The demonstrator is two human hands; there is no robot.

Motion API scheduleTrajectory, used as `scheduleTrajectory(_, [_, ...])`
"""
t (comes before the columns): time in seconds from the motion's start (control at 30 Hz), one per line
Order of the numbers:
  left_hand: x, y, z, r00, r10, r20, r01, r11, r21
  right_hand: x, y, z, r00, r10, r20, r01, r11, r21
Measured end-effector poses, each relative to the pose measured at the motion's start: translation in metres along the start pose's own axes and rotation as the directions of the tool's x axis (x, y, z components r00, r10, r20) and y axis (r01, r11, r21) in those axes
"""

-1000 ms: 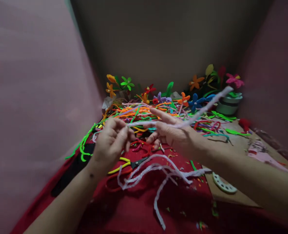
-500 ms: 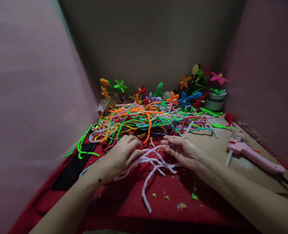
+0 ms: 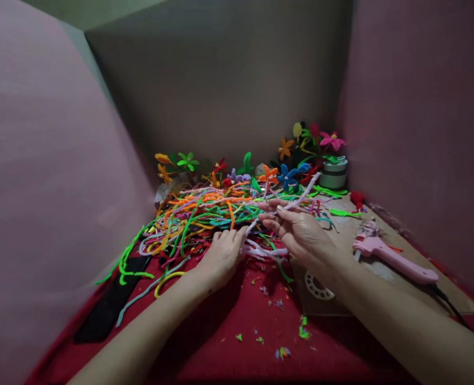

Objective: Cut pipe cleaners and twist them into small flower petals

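Note:
A pale lilac pipe cleaner point(image 3: 300, 199) slants up from my left hand point(image 3: 223, 258) through my right hand point(image 3: 303, 233), its free end rising past my right fingers. My left hand is closed, pinching its lower end. With thumb and fingers, my right hand grips it farther along, palm partly turned up. Several more lilac pipe cleaners point(image 3: 265, 250) lie bunched on the red cloth point(image 3: 204, 334) just beneath and between my hands. Right behind them spreads a big heap of multicoloured pipe cleaners point(image 3: 204, 206).
Pipe-cleaner flowers point(image 3: 288, 177) stand along the back, some beside a pale green jar point(image 3: 333, 174). A pink glue gun point(image 3: 395, 259) rests on a board at right. A white ring-shaped piece point(image 3: 318, 287) lies by my right forearm, a black phone-like slab point(image 3: 108, 305) at left. Fuzz scraps point(image 3: 303, 327) dot the cloth.
My hands have moved closer together, and the lilac pipe cleaner now stretches up between them. My right fingers have closed on it. The view has shifted, showing the white ring.

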State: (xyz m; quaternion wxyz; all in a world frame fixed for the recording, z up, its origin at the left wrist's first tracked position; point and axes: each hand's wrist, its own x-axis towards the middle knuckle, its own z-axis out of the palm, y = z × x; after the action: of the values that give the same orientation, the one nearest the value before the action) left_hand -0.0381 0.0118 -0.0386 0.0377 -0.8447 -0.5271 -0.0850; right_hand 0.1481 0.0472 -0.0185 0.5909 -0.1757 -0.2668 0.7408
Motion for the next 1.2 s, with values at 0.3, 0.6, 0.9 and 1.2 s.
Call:
scheduleTrajectory(0.3, [-0.003,0.039,-0.043,0.792,-0.089,-0.604,-0.092,0.961,-0.262,0.007,-0.008,0.005,0.983,-0.152,0.099,0.144,0.986,0.086])
scheduleTrajectory(0.6, [-0.001,0.044,-0.055,0.765,-0.525,-0.372,-0.252,0.288,-0.924,0.003,-0.012,0.01,0.997,0.044,0.057,-0.057,0.967,0.248])
scheduleTrajectory(0.9, [0.012,0.045,-0.042,0.842,-0.505,-0.188,-0.149,0.118,-0.982,-0.005,0.022,0.0,0.972,0.157,0.177,-0.193,0.958,0.211])
scheduleTrajectory(1.2, [0.021,0.042,-0.024,0.866,-0.481,0.136,-0.009,-0.288,-0.958,-0.012,0.019,0.001,0.963,0.169,0.209,-0.187,0.98,0.071])
